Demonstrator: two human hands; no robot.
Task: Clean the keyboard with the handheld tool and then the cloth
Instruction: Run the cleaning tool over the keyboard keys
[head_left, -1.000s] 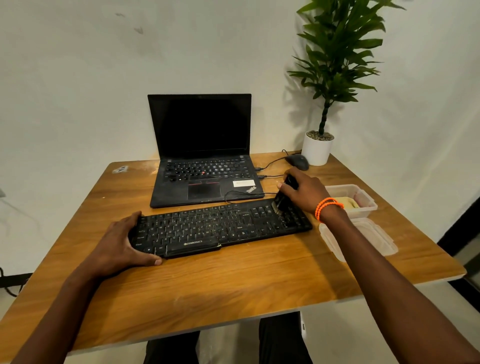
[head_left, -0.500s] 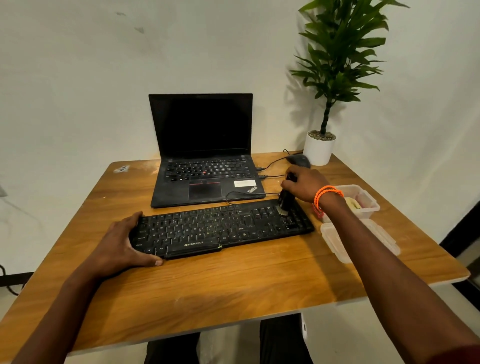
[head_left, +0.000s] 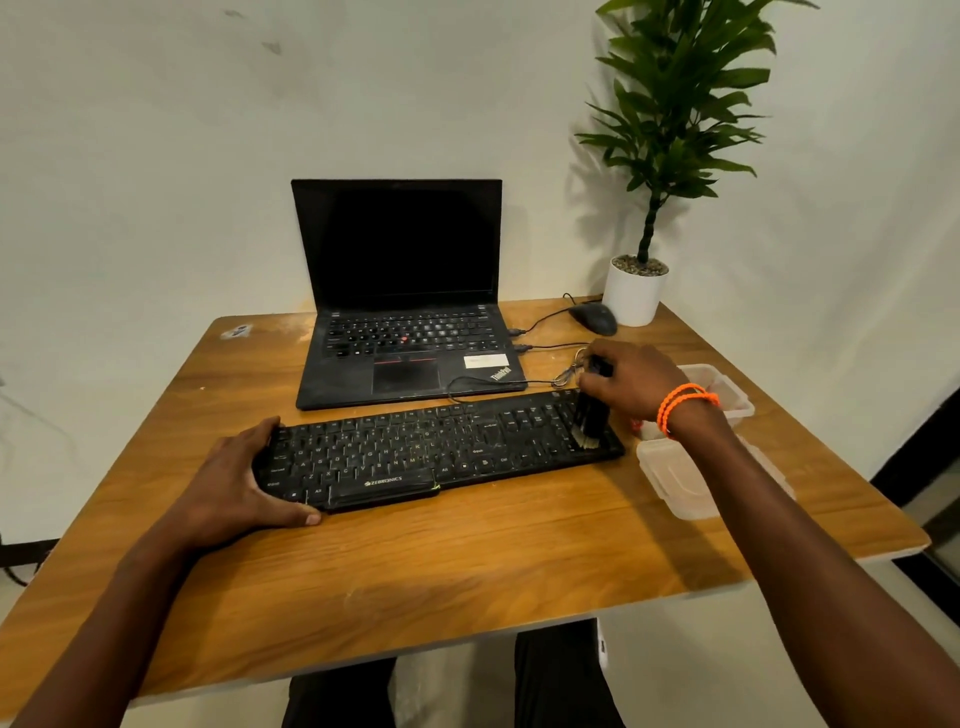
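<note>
Black keyboard (head_left: 441, 447) lies flat on desk; black brush (head_left: 589, 418) upright (bristles down) at its right end.

- The right hand (head_left: 631, 384) is carrying the brush (head_left: 589, 415) rightward along the keyboard (head_left: 436, 447), from the inner numeric-pad keys to the right end.
- The bristles are now resting at the keyboard's near right corner.
</note>
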